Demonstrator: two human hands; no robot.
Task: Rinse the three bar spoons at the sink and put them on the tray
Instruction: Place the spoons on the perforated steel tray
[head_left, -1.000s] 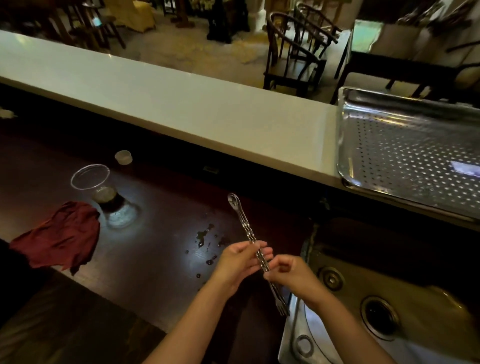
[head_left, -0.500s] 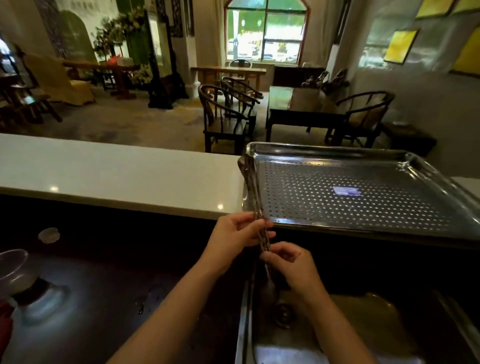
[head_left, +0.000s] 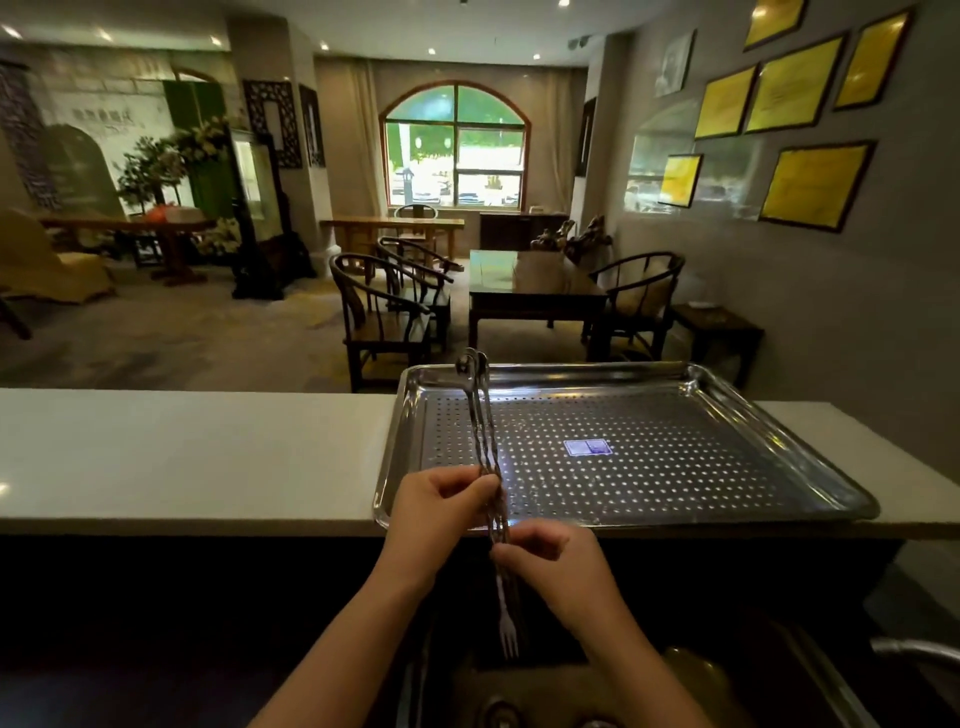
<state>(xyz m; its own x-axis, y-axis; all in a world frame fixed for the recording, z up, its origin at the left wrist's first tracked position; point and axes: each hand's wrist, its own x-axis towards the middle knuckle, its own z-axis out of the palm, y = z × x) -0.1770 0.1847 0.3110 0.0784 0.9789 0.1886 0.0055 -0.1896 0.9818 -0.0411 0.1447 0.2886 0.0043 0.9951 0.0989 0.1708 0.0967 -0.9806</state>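
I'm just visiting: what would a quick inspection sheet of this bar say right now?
Surface: white counter, bare where seen.
Job's things: bar spoons bundled, bowls up over the perforated tray, fork ends down above the sink; tray holds only a small label.
Clutter: nothing seen.
Grippers: left hand and right hand both grip the spoons.
Cables: nothing seen.
Surroundings: chairs, dark table, arched window, yellow frames.
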